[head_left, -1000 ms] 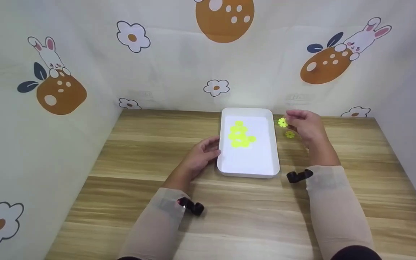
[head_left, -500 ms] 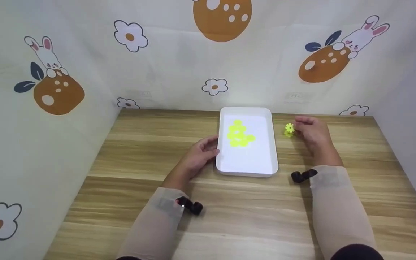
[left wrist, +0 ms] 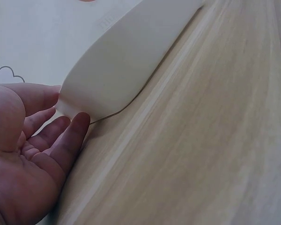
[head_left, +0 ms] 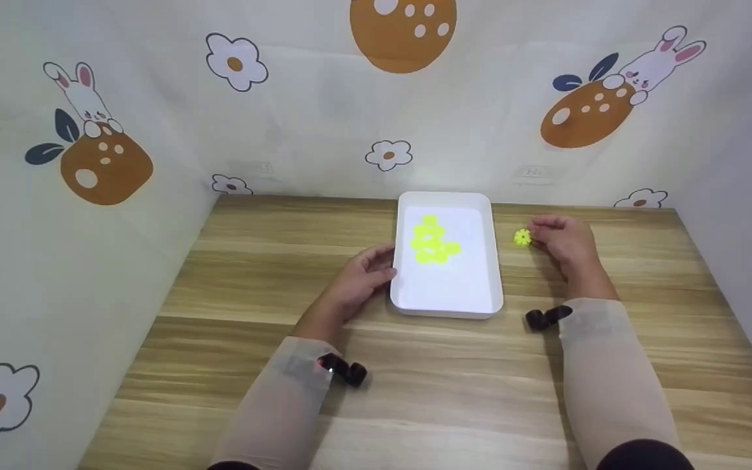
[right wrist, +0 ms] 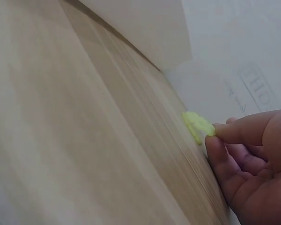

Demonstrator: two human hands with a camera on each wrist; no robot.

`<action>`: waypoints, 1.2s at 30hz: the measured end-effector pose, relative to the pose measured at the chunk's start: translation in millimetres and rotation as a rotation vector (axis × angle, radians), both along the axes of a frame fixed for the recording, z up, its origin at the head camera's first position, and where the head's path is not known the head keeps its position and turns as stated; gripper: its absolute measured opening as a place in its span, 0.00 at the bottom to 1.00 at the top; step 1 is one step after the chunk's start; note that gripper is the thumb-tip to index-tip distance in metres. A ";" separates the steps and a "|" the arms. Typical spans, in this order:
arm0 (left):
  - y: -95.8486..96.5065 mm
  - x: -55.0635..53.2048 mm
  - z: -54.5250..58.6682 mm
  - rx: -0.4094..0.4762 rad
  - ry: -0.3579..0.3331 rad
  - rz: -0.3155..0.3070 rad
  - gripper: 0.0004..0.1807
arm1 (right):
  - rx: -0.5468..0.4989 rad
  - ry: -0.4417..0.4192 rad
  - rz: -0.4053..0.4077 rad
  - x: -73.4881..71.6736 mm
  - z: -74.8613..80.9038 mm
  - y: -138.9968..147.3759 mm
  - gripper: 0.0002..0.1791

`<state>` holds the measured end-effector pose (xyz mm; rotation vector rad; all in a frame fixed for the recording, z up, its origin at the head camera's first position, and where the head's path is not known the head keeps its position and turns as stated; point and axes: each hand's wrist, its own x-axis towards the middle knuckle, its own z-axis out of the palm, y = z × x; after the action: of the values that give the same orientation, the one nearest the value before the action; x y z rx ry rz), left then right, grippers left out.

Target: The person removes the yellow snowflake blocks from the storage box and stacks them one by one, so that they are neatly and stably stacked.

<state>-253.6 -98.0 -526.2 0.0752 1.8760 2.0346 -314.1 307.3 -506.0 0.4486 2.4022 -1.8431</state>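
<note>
I have the right hand [head_left: 566, 245] pinching a yellow notched disc [head_left: 521, 237] between thumb and finger, just right of the white tray [head_left: 461, 287], near the wood-grain surface [head_left: 271, 261]. I've got the left hand [head_left: 358, 284] relaxed, fingers touching the tray's left wall. Inside it I see a cluster of yellow discs [head_left: 433, 245] toward the far left; a rabbit-printed backdrop [head_left: 317, 117] stands behind.

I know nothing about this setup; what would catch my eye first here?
Probably the bright yellow pieces, clustered toward the upper left inside the white tray on the table. To the tray's right, the right hand pinches a notched yellow disc. Behind, at the upper right, a cartoon rabbit clings to an orange fruit on the pale backdrop.
</note>
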 end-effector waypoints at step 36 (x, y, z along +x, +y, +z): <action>-0.8 -0.7 3.8 -0.051 -0.028 0.012 0.34 | 0.130 -0.069 -0.050 1.4 4.0 -5.3 0.22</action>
<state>-254.3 -98.9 -522.3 0.0225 1.9137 1.9841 -312.7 302.0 -502.0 0.5775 2.4955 -1.6671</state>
